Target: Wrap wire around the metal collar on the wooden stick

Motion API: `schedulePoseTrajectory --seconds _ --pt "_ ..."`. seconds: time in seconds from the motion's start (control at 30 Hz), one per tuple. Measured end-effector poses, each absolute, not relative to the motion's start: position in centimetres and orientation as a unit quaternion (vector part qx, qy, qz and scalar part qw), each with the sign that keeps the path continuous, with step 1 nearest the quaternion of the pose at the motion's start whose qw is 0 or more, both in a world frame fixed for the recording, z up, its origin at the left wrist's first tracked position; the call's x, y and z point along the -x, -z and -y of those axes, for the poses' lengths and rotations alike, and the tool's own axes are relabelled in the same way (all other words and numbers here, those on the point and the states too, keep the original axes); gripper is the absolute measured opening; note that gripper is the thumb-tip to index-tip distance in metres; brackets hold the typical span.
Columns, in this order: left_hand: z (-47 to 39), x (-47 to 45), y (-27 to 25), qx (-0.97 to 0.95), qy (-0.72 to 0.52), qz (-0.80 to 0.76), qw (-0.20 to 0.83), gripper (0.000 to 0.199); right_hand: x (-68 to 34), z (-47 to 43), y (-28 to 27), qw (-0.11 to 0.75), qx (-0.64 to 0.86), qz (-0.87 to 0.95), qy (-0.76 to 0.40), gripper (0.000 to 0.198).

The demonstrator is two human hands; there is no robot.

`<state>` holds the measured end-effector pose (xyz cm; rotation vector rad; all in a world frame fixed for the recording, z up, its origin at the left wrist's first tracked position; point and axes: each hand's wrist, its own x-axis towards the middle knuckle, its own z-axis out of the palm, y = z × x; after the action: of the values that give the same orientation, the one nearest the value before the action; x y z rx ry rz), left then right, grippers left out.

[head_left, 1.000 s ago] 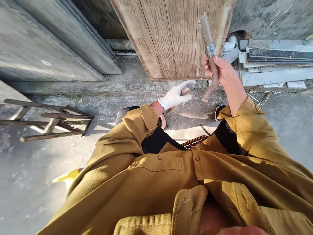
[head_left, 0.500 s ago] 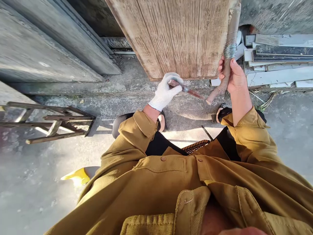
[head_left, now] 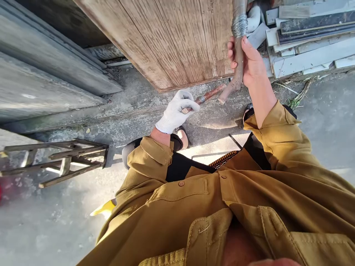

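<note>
My left hand [head_left: 176,112], in a white knit glove, is closed around the near end of a short reddish-brown stick [head_left: 213,93]. A band of wire [head_left: 202,99] circles that stick just past my fingers, and its far end points up and right, close to the branch. Bare, my right hand [head_left: 252,64] grips a thicker crooked branch [head_left: 237,64] with fingers on its left side and thumb on its right. Silvery wire [head_left: 239,26] is wound around the branch above my thumb. The branch's lower end bends to the left; whether the two sticks touch I cannot tell.
A worn plank panel [head_left: 177,40] stands in front of me, behind both hands. Stacked boards [head_left: 313,55] lie at the right. At the left are grey slabs [head_left: 50,70] and a wooden frame [head_left: 66,159] on the concrete, with something yellow [head_left: 105,209] nearer me.
The short stick has swung from pointing down-right to up-right in my left hand. My view has shifted, so the branch and my right hand appear farther left and higher.
</note>
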<state>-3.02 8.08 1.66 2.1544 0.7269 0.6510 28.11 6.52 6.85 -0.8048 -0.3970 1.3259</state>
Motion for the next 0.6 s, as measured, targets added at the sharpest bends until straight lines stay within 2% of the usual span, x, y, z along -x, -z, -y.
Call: schedulePoseTrajectory --seconds 0.2,0.3,0.4,0.47,0.6 --pt "-7.7 3.0 -1.1 -0.83 -0.253 -0.306 0.392 0.018 -28.2 -6.1 -7.6 0.693 0.36 0.231 -0.58 0.018" --pt "-7.6 2.8 -1.0 -0.818 -0.266 -0.316 0.4 0.01 -28.3 -5.7 -7.5 0.676 0.349 0.279 -0.586 0.017" --pt "-7.5 2.3 -0.9 -0.821 -0.246 -0.311 0.41 0.007 -27.9 -5.7 -7.4 0.666 0.337 0.296 -0.596 0.039" --pt "-7.3 1.8 -0.8 -0.837 -0.211 -0.288 0.415 0.009 -27.1 -5.9 -7.3 0.649 0.328 0.303 -0.615 0.046" --pt "-6.4 0.5 -0.4 -0.873 -0.148 -0.213 0.413 0.014 -25.0 -6.7 -6.7 0.607 0.352 0.261 -0.663 0.017"
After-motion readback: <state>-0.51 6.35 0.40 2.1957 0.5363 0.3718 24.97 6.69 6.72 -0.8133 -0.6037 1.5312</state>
